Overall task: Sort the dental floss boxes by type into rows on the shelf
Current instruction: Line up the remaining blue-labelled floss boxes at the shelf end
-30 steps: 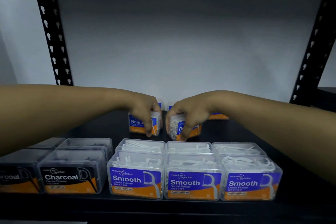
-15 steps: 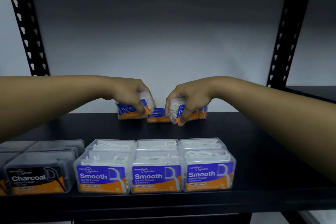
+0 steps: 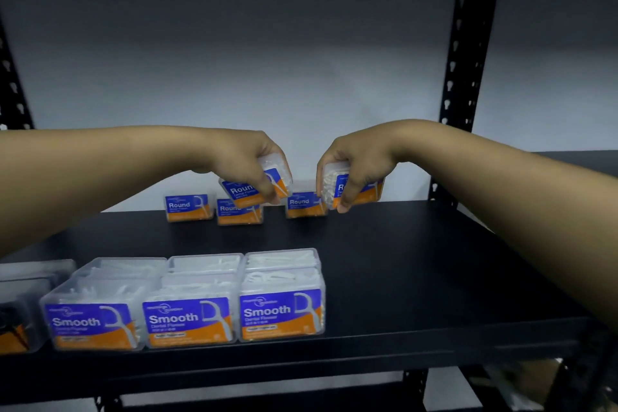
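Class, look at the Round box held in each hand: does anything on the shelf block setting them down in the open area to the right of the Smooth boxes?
Nothing visible does. The left hand and right hand each hold a Round box above the shelf; the surface right of the Smooth boxes shows bare.

Stockroom or shop storage: a black metal boltless shelf (image 3: 401, 261) with perforated uprights (image 3: 463, 77) is standing against a plain white wall (image 3: 234, 77), carrying rows of clear plastic blue-and-orange-labelled dental flosser boxes (image 3: 281, 308).

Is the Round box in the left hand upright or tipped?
Tipped. The Round box in the left hand is lifted off the shelf, its label slanting.
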A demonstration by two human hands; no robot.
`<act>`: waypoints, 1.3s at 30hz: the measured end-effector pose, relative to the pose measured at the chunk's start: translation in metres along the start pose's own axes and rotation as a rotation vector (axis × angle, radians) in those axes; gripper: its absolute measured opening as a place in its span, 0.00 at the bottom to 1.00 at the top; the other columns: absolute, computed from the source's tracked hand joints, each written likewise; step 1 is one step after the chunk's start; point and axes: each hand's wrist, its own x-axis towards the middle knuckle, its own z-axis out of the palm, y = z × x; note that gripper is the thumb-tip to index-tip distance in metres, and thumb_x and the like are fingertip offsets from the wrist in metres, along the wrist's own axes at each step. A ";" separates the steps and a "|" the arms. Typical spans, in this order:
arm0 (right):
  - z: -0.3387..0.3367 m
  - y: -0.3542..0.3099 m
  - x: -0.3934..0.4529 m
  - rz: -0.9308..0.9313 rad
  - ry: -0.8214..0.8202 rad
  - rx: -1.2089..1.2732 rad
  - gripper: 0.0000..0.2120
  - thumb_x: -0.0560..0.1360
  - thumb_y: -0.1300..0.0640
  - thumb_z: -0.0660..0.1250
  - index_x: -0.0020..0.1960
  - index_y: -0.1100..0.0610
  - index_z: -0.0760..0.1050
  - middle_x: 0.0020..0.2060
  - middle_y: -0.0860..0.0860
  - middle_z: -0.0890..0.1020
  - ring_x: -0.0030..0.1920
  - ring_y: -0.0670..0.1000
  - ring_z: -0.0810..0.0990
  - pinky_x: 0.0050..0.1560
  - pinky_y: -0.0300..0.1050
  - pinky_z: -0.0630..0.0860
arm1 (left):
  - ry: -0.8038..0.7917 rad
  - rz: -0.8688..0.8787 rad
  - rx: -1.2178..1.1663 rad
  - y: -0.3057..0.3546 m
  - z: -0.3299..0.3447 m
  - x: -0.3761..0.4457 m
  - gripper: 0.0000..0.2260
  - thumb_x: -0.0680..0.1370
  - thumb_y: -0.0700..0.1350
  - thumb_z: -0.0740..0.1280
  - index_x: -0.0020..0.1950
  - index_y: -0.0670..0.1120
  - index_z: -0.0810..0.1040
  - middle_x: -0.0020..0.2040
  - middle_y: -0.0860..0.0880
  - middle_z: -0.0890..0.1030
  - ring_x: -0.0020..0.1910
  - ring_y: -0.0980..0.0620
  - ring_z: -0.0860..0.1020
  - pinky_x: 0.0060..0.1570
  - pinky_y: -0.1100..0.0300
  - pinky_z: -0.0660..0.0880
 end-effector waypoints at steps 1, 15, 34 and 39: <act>0.000 0.003 -0.005 0.013 0.000 -0.003 0.19 0.67 0.50 0.82 0.57 0.44 0.82 0.49 0.45 0.86 0.48 0.50 0.85 0.44 0.44 0.83 | 0.002 0.006 0.013 0.007 0.002 0.001 0.14 0.72 0.46 0.79 0.56 0.52 0.82 0.50 0.50 0.87 0.46 0.50 0.87 0.46 0.53 0.85; 0.012 0.057 -0.079 0.172 -0.048 0.005 0.21 0.64 0.47 0.84 0.56 0.45 0.83 0.51 0.47 0.87 0.51 0.54 0.86 0.54 0.57 0.85 | -0.005 0.062 0.074 0.111 0.045 0.010 0.17 0.66 0.51 0.82 0.52 0.51 0.85 0.44 0.53 0.88 0.44 0.51 0.87 0.49 0.52 0.85; 0.063 0.054 -0.111 0.104 -0.143 -0.039 0.22 0.64 0.45 0.83 0.56 0.47 0.82 0.49 0.47 0.87 0.49 0.52 0.87 0.54 0.56 0.85 | -0.211 -0.104 0.212 0.157 0.106 -0.004 0.16 0.67 0.52 0.81 0.52 0.51 0.84 0.46 0.52 0.86 0.46 0.51 0.85 0.54 0.53 0.83; 0.071 0.051 -0.108 0.110 -0.164 -0.014 0.21 0.65 0.47 0.83 0.55 0.47 0.82 0.49 0.47 0.87 0.49 0.52 0.86 0.56 0.55 0.84 | -0.228 -0.128 0.217 0.155 0.112 -0.004 0.14 0.67 0.52 0.82 0.48 0.53 0.83 0.44 0.54 0.85 0.47 0.51 0.85 0.55 0.51 0.83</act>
